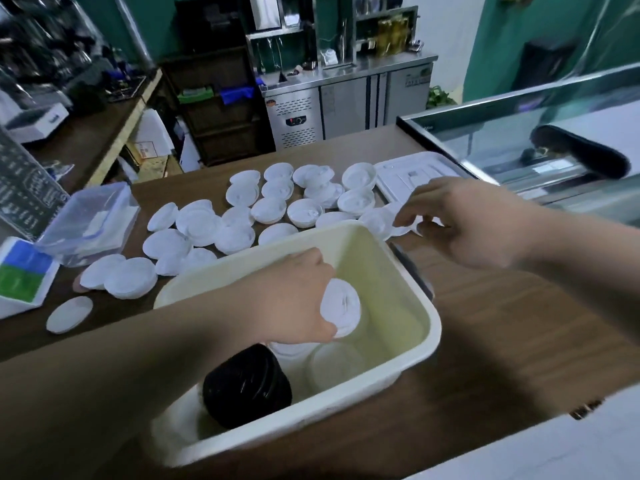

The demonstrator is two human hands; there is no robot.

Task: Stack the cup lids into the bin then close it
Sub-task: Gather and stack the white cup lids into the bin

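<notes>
A cream plastic bin (412, 292) stands open on the wooden counter. Inside it lie a stack of black lids (247, 386) and white lids (332, 368) on the bottom. My left hand (294, 296) reaches into the bin and grips a white lid stack (341, 306). Several white cup lids (270, 209) lie scattered on the counter beyond the bin. My right hand (464, 220) hovers over the lids at the bin's far right corner, its fingertips pinching a white lid (401, 226). The bin's white cover (412, 171) lies flat behind.
A clear plastic container (93, 220) and a blue-green box (20, 271) sit at the left. A glass display case (536, 140) borders the counter on the right. A steel fridge counter (346, 98) stands in the background.
</notes>
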